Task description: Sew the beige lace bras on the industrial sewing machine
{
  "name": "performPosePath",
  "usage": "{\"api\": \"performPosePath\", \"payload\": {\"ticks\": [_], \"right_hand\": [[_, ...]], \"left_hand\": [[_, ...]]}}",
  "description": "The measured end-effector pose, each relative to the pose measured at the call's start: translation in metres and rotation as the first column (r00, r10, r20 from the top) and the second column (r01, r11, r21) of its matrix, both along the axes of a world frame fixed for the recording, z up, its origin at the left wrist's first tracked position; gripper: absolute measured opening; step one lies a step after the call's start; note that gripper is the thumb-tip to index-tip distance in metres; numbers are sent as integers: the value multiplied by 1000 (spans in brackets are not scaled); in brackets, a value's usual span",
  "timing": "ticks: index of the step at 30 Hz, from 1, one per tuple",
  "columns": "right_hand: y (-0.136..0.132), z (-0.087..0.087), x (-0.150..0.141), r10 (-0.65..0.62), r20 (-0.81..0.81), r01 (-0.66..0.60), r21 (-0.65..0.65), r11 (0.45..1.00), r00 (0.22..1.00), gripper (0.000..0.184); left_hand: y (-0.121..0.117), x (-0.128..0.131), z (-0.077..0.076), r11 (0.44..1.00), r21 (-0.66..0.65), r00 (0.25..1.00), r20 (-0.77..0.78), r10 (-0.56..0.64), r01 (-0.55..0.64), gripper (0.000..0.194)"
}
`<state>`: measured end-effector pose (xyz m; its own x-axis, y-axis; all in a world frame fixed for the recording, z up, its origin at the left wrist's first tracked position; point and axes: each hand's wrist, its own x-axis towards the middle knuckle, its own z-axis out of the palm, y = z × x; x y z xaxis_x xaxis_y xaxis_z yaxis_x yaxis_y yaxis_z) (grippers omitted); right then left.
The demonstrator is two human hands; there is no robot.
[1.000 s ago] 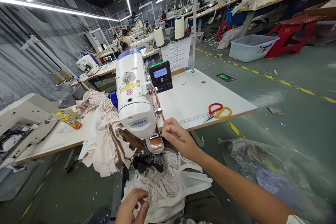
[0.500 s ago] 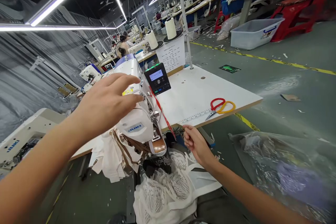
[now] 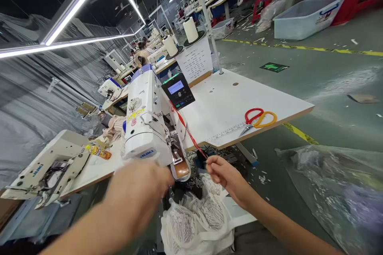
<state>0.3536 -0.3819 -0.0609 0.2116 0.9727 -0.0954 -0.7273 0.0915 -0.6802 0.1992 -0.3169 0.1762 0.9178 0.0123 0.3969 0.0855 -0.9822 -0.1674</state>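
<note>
Cord point(image 3: 186, 127), red flecked white, pinched by right hand point(image 3: 221, 171); left hand point(image 3: 139, 191) blurred, grip unclear.

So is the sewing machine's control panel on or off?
On: the control panel has a lit blue screen and a green glow along its top.

Sewing workshop: rows of machines point(image 3: 142, 123), thread cones point(image 3: 190, 30).

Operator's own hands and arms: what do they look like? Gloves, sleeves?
No gloves on left hand or right hand. Left forearm and right forearm uncovered, no sleeve in frame. No watch on right wrist; left too blurred to tell.
</note>
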Motion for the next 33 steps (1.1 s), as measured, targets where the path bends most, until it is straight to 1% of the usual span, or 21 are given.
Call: {"api": "performPosePath", "payload": {"ticks": [2,3,4,5,6,7,9,10,11,13,16,18,19,20,21,22,24,27,30,32,33], "right_hand": [[1,32,-5,169,36,-173,196,965,985,47],[3,48,-7,260,68,-268,286,920,963,50],[5,61,-9,329,107,-345,349,871,938,49],[10,72,-10,361,148,-390,378,839,921,44],[17,79,-11,355,183,-399,375,837,917,38],[27,82,-12,318,207,-373,344,862,925,34],[52,77,-15,205,217,-256,238,937,954,33],[66,70,-16,158,209,-196,178,964,965,33],[79,61,-18,124,196,-150,122,981,973,34],[96,40,-19,91,173,-101,48,994,981,36],[90,9,-12,93,159,-98,21,995,983,35],[66,-15,0,257,129,-262,24,965,958,34],[53,-28,8,372,80,-374,13,927,925,33],[40,-41,15,477,7,-477,-13,879,879,31],[30,-55,23,522,-89,-528,-54,848,848,28],[24,-69,28,519,-178,-540,-101,835,836,26],[28,-94,33,411,-308,-479,-192,857,858,20],[69,-122,29,210,-405,-339,-279,898,890,15],[117,-141,34,-55,-471,-136,-362,922,880,37],[128,-156,50,-254,-471,38,-421,906,845,45],[125,-165,60,-345,-458,121,-450,885,819,44]], "left_hand": [[-27,-12,-48,999,-29,1000,-14,-28,27,45],[-36,-16,-71,996,-58,997,-49,-64,62,47],[-43,-19,-90,985,-140,992,-61,-109,100,49],[-47,-22,-106,976,-195,993,-42,-111,101,49],[-49,-23,-116,964,-248,994,-19,-107,100,45],[-50,-24,-120,948,-305,995,1,-95,91,39],[-47,-24,-116,923,-381,998,0,-59,54,20],[-45,-24,-109,919,-392,999,-17,-38,28,14],[-42,-22,-103,925,-380,999,-35,-15,1,17],[-35,-16,-94,958,-284,999,-30,38,-45,31],[-21,0,-100,989,-39,986,-89,141,-145,41],[-9,8,-110,965,138,945,-216,248,-222,44],[-3,8,-114,951,201,918,-278,284,-233,42],[4,6,-117,947,234,899,-331,288,-217,37],[10,1,-119,953,244,894,-363,263,-182,30],[16,-6,-121,960,242,901,-372,224,-139,24],[25,-23,-122,966,247,934,-322,157,-77,18],[31,-42,-130,964,245,978,-148,145,-105,17],[26,-45,-142,962,173,977,23,210,-211,21],[20,-42,-151,957,110,960,103,259,-270,21],[17,-41,-155,954,78,951,133,279,-291,20]]}}
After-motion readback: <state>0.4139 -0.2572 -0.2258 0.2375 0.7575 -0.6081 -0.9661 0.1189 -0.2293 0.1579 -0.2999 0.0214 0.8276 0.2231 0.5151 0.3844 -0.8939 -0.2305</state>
